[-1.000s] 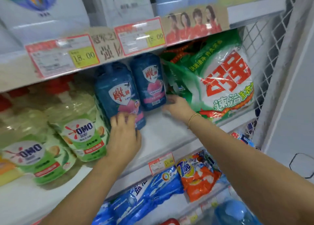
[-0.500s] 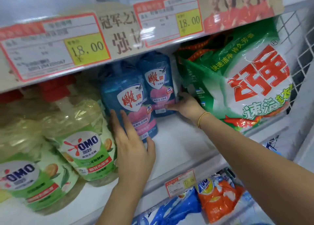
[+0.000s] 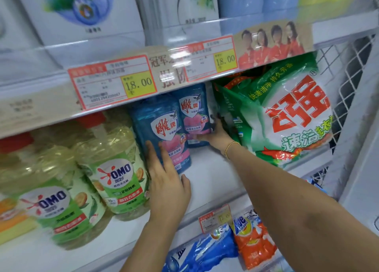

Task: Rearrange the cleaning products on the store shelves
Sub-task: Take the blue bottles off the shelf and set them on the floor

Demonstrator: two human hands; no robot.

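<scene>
Head view: straight, slightly spread fingers [image 3: 152,156] of the left hand [image 3: 167,183] press the glossy front blue bottle [image 3: 162,126]; the right hand [image 3: 217,136] curls round the rear blue bottle [image 3: 193,111]. Both stand on the white shelf [image 3: 213,177] beside a crinkled green bag [image 3: 287,117].

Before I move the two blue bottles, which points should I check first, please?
1. Left hand flat on front blue bottle: ok.
2. Right hand gripping rear blue bottle low: ok.
3. Bare shelf before the bottles: ok.
4. Green bag clear of right hand: not ok, it crowds the hand.
5. Bottle caps closed: cannot tell, price rail hides them.
</scene>
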